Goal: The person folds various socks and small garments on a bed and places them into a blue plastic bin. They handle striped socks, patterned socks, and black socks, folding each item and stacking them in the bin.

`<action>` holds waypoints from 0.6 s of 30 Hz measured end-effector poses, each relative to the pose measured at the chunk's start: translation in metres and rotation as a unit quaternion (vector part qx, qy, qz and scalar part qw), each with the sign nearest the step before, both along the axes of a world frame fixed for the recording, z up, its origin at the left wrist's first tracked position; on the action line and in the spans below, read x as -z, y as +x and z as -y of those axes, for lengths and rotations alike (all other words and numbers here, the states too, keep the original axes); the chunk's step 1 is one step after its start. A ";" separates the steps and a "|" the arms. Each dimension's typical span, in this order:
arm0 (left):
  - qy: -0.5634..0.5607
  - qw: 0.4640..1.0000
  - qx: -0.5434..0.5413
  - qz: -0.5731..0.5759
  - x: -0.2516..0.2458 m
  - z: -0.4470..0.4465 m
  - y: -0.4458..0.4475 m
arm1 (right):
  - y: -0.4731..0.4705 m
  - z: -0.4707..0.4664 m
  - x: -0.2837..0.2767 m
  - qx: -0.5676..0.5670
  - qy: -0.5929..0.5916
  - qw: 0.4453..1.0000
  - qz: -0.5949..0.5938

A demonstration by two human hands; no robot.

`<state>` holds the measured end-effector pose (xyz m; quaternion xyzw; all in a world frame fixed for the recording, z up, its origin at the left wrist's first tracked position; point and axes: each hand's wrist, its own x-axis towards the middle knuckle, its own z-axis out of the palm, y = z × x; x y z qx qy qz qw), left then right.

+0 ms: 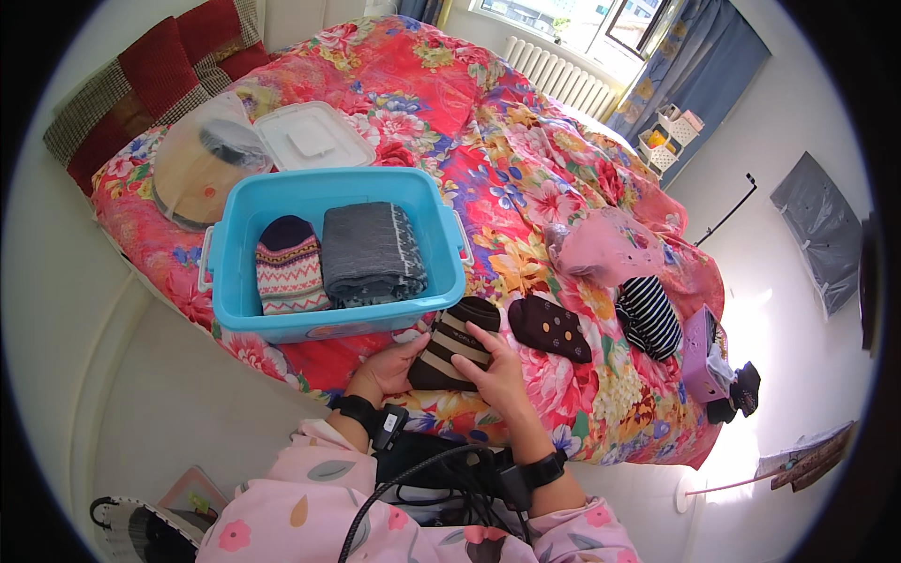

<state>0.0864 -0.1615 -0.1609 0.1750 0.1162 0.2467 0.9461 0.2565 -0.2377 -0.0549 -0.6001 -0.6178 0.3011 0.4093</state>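
Between my two hands is a folded dark brown sock bundle with beige stripes, held over the bed's near edge. My left hand grips its left side. My right hand lies across its right side, thumb and fingers spread over the top. Just beyond stands a blue plastic storage box with white handles. Inside it lie a patterned sock bundle with a dark top and a folded grey knit garment. Right of my hands rests a dark sock with dots.
A floral bedspread covers the bed. Behind the box are a white lid and a round item in clear plastic. To the right lie a pink plastic bag, a striped folded garment and a purple basket with socks.
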 end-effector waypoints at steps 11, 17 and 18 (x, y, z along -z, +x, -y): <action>0.019 1.000 0.012 0.012 0.000 0.000 0.001 | 0.003 0.000 0.029 0.039 0.020 0.987 -0.157; 0.020 1.000 0.013 0.021 -0.001 0.000 0.001 | 0.005 -0.001 0.029 0.024 0.022 0.998 -0.045; 0.019 0.999 0.011 0.031 -0.001 0.000 0.000 | 0.004 -0.001 0.028 0.033 0.035 0.999 -0.006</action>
